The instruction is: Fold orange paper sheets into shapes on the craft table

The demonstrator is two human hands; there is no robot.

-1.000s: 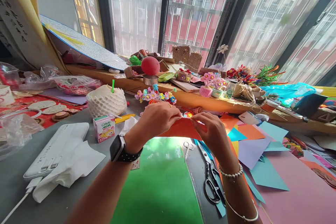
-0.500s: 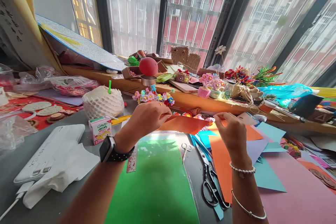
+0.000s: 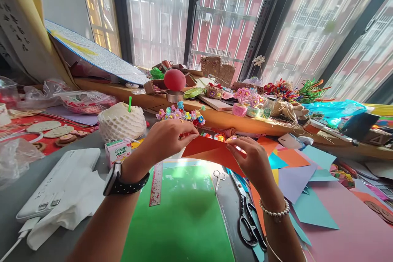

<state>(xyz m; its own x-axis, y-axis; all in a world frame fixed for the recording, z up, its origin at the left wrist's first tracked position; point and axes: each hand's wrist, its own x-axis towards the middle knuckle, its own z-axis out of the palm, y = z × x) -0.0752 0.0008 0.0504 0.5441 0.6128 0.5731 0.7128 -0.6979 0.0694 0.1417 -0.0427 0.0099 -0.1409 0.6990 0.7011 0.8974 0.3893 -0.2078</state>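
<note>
An orange sheet of paper (image 3: 211, 149) is held up above the far end of the green mat (image 3: 181, 217). Its left end is pinched by my left hand (image 3: 172, 137), which has a ring and a watch on the wrist. My right hand (image 3: 250, 157), with a beaded bracelet, grips the top edge toward the right between thumb and fingers. Below the paper lie a ruler (image 3: 156, 184) on the mat and small scissors (image 3: 219, 178) by its right edge. Large black-handled scissors (image 3: 247, 221) rest under my right forearm.
Coloured paper sheets (image 3: 353, 217) spread over the right side. At left are a white power bank (image 3: 66, 176), a tissue (image 3: 70, 213), a drink carton (image 3: 118, 151) and a net-wrapped coconut (image 3: 123, 123). Crochet flowers (image 3: 181, 112) and a red ball (image 3: 174, 80) stand farther back.
My right hand has moved left and now grips the orange paper's edge; before, it was apart from it. The paper has turned more upright. My left hand has shifted slightly left.
</note>
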